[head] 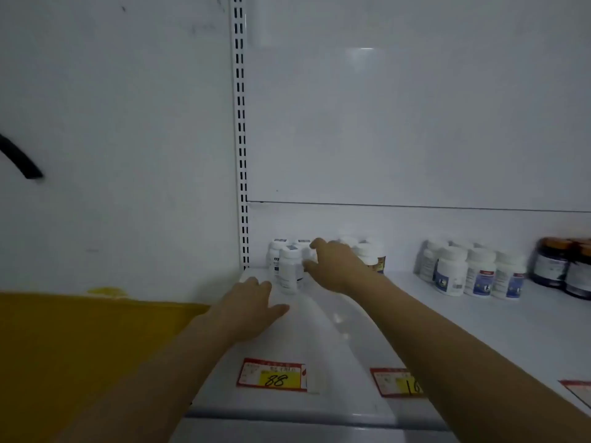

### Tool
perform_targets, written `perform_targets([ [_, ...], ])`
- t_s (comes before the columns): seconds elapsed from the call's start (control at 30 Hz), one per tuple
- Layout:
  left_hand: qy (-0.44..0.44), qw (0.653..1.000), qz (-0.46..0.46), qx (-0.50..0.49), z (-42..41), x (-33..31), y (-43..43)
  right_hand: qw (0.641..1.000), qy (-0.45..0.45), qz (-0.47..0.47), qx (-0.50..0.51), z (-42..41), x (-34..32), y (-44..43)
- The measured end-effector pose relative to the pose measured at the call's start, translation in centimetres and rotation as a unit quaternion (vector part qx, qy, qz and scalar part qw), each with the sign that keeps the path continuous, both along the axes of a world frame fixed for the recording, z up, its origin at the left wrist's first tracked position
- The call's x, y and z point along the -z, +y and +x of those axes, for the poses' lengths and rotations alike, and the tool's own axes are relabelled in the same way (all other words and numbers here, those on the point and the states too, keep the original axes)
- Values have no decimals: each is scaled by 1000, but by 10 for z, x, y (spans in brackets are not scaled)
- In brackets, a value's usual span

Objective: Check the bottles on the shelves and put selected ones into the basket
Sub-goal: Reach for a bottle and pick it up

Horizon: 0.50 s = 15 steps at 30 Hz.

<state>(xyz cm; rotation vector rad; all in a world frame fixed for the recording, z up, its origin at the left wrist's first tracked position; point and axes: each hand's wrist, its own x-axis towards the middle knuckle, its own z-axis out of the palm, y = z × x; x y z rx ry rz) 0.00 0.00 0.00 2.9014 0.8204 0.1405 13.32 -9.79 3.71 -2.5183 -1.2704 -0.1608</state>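
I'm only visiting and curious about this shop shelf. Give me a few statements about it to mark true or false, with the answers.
1. The left hand rests open on the white metal shelf. True.
2. The red and yellow price tag at the shelf's front edge reads 55. False: it reads 88.
3. Dark brown jars with orange lids stand at the shelf's far right. True.
4. The right hand rests on the shelf's front edge. False: it reaches back to the white plastic bottles beside the slotted upright.
5. A basket stands on the shelf. False: none is in view.
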Motion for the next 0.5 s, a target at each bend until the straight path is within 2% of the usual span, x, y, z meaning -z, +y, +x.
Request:
perform_targets([
  [0.17,42,999,11,-9,-5,11,5,999,-17,28,-4,-1,-11,22],
  [0.37,61,997,-37,18,-10,27,17,999,-45,26,17,-8,13,44],
  [0.5,68,997,-30,21,-9,32,20,999,-20,27,25,-8,20,54],
])
